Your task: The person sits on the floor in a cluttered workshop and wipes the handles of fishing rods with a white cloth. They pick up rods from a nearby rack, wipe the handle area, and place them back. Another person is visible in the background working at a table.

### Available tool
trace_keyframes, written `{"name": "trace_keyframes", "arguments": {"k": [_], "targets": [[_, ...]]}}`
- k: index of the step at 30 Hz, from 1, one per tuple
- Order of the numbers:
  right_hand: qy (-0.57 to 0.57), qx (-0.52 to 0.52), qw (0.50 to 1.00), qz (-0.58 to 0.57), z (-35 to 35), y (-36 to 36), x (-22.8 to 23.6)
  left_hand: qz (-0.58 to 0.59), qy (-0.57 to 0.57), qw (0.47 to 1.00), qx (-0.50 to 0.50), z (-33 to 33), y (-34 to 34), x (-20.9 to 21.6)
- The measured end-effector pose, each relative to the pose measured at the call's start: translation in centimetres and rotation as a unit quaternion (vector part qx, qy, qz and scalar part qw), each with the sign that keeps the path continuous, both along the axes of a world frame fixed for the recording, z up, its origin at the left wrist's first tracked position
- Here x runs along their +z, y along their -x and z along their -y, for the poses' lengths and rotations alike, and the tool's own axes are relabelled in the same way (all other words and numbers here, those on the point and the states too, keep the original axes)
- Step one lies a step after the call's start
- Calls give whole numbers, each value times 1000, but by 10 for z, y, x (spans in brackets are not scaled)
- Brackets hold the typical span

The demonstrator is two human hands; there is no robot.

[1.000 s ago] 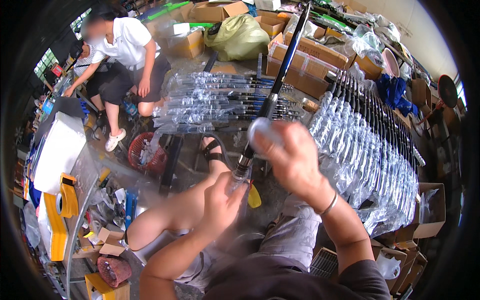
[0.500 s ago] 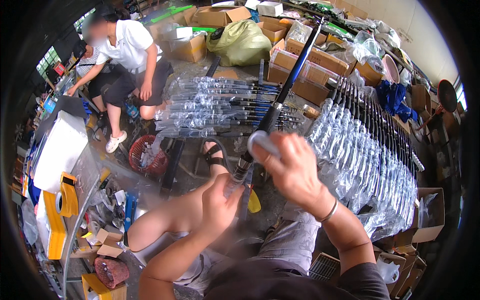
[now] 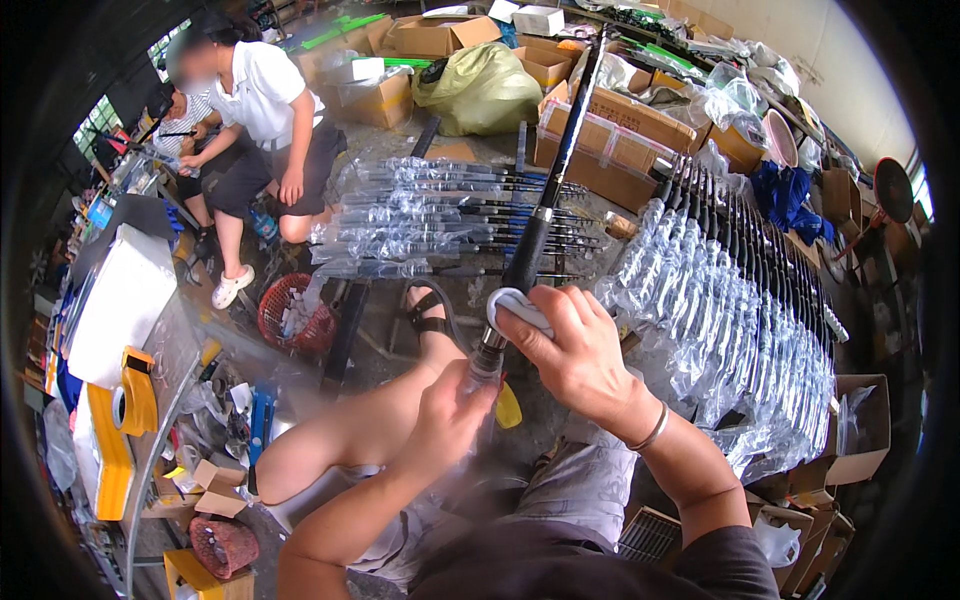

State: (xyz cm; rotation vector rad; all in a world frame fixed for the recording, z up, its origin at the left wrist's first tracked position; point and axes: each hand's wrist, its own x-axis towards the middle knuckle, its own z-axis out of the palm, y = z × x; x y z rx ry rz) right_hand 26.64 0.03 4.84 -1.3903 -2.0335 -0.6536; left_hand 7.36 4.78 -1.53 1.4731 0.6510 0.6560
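Now the left hand (image 3: 452, 408) sits low, its fingers curled round the bottom end of a black fishing rod (image 3: 528, 245) slanting up over the floor (image 3: 545, 400); the right hand (image 3: 585, 355), wrist bent inward, pinches a pale roll (image 3: 518, 303) at the handle! Bagged rods (image 3: 730, 330) crowd toward the floor's right edge, a sandalled foot (image 3: 430, 310) and red basket (image 3: 315, 338) to the left.
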Motion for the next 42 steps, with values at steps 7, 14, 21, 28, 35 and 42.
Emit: {"name": "trace_keyframes", "arguments": {"k": [7, 14, 21, 28, 35, 42], "targets": [[-75, -6, 994, -76, -8, -10, 8, 58, 146, 984, -83, 0, 2, 9], [-114, -38, 984, -130, -19, -22, 21, 63, 172, 965, -189, -6, 8, 12], [-70, 2, 992, -106, -10, -12, 7, 99, 300, 924, -216, -6, 6, 11], [-23, 91, 988, -125, 0, 10, -6, 164, 444, 838, -272, -11, 15, 19], [-41, 56, 930, -362, -12, 19, -4, 183, 478, 809, -290, -8, 20, 24], [-137, 34, 954, -264, -26, -4, 11, 213, 493, 757, -373, -11, 15, 16]]}}
